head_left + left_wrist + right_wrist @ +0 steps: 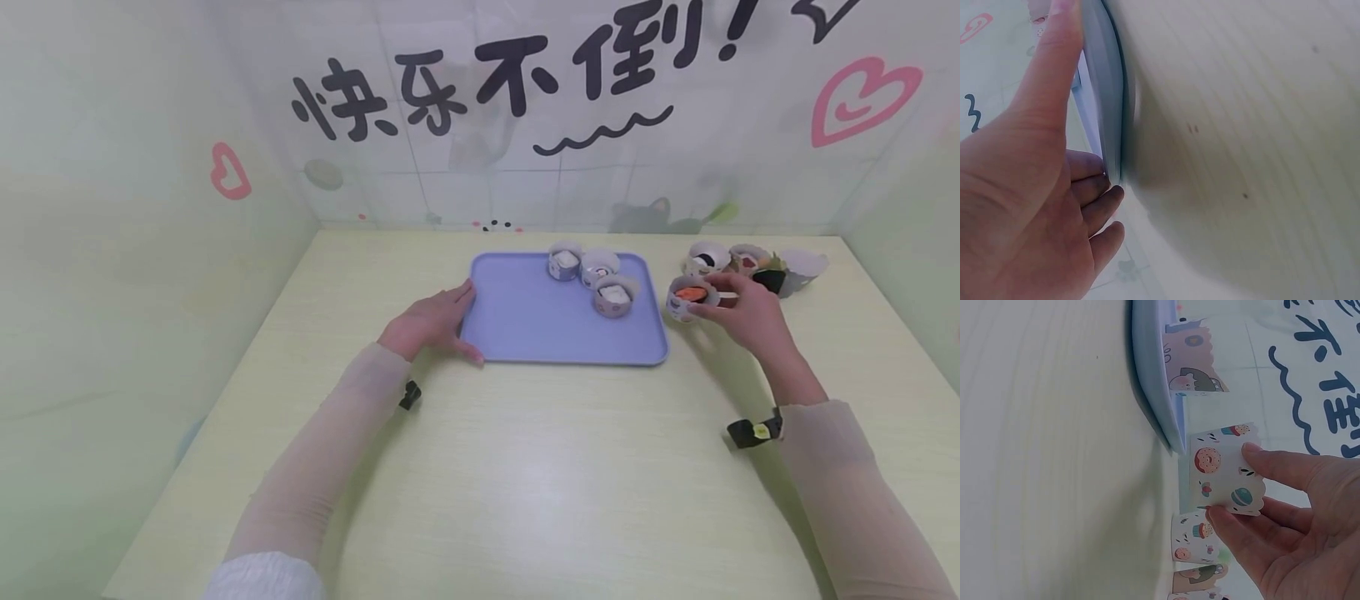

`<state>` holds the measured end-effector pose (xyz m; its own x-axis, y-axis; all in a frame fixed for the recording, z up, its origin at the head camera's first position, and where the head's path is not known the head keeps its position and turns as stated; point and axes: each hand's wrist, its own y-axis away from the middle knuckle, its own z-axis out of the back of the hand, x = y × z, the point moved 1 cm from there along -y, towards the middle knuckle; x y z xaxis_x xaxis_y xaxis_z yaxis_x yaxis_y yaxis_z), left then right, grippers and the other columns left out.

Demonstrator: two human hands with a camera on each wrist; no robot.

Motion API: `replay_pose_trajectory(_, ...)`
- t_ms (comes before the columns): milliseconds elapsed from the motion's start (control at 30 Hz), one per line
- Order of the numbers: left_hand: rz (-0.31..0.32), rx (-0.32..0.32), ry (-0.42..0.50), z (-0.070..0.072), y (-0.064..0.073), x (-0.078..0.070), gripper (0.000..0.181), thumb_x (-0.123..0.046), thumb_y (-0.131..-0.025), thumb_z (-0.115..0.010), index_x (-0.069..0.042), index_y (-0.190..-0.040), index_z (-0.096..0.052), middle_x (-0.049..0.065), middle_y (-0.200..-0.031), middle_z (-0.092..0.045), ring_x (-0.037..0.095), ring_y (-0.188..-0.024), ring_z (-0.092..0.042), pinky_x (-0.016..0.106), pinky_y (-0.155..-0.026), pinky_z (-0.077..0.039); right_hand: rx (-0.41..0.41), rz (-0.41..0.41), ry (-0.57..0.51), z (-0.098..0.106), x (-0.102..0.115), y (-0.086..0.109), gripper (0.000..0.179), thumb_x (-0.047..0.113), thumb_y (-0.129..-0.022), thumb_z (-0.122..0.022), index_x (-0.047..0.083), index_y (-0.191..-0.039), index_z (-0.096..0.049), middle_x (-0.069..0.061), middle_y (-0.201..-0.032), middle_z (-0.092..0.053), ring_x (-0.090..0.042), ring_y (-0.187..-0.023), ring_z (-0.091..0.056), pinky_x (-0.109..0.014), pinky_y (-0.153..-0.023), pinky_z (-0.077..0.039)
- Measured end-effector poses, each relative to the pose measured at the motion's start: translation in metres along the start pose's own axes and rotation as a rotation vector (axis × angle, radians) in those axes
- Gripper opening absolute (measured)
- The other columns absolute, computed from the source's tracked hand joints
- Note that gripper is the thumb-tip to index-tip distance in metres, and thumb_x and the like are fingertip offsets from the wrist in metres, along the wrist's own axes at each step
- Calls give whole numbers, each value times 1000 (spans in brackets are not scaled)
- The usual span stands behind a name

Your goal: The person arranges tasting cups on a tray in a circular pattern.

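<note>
My right hand (753,317) pinches a small paper cup (680,309) between thumb and fingers, just beyond the right edge of the tray. Orange-red food with a dark band shows inside it. Doughnut and cupcake prints cover the wall of this cup (1221,467) in the right wrist view. With thumb spread at the near corner and fingers along the side, my left hand (429,321) touches the left end of the blue tray (525,321). Three paper cups stand at the tray's right half: one at the back (564,267), one beside it (600,272), and a nearer one (613,305) with white contents.
Behind my right hand, several more cups cluster on the table: one with black-and-white contents (705,260), one with red contents (748,258), and a pale cup (806,268) at the far right. A printed wall (525,196) closes off the table's back edge.
</note>
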<state>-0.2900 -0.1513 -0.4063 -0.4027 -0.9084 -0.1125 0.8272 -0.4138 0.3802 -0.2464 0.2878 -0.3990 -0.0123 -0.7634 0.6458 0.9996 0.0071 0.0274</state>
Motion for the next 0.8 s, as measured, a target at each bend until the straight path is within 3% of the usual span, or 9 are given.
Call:
replay_pose_trajectory(467, -2, 6, 4, 1, -1, -2, 134, -72, -69, -75, -5, -160, -2, 11, -170, 1, 30, -156, -13, 43, -127, -22, 3, 11, -34, -2, 4, 7, 63, 31, -96, -67, -4, -143, -45, -33, -146, -45, -52, -126, -52, -61, -96, -50)
replay_pose_trajectory(700, 8, 8, 73, 2, -1, -2, 137, -70, -67, -78, -7, -160, 0, 9, -169, 4, 28, -157, -9, 43, -127, -19, 2, 39, -57, -6, 9, 9, 61, 28, -95, -68, -5, -142, -46, -32, -145, -46, -53, -125, -52, -61, -95, -51)
replay_pose_trajectory(800, 20, 2, 119, 3, -2, -2, 133, -67, -71, -77, -7, -160, 0, 9, -170, 3, 28, -157, -8, 43, -127, -19, -1, 61, -49, -8, 12, 10, 59, 27, -95, -69, -4, -140, -48, -32, -143, -48, -53, -124, -54, -61, -94, -52)
